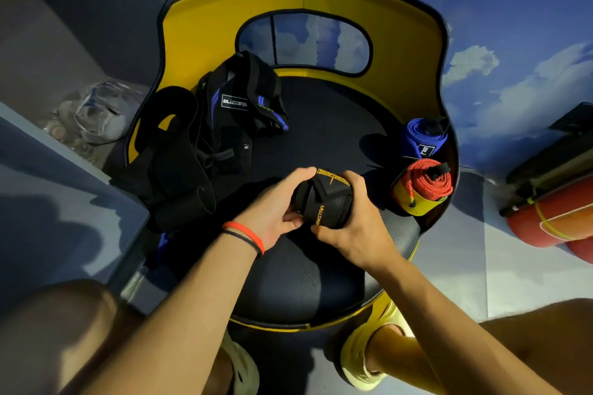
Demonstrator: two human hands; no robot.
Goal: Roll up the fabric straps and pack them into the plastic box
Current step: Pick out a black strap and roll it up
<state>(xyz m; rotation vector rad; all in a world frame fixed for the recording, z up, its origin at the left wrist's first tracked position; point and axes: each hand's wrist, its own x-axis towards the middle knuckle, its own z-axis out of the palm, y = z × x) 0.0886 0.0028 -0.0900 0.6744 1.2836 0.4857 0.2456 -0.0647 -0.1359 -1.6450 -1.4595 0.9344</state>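
L hand (272, 213) + R hand (357, 229) grip black roll (324, 202); blue roll (422, 138), red roll (423, 186) hug seat edge (409, 228).

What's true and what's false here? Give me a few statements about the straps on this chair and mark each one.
The left hand and the right hand both grip the black roll. True.
The red roll lies on the floor. False: it rests on the chair seat.
The blue roll sits farther from the person than the red roll. True.
Every black strap is rolled up. False: a loose heap of black straps lies on the seat.
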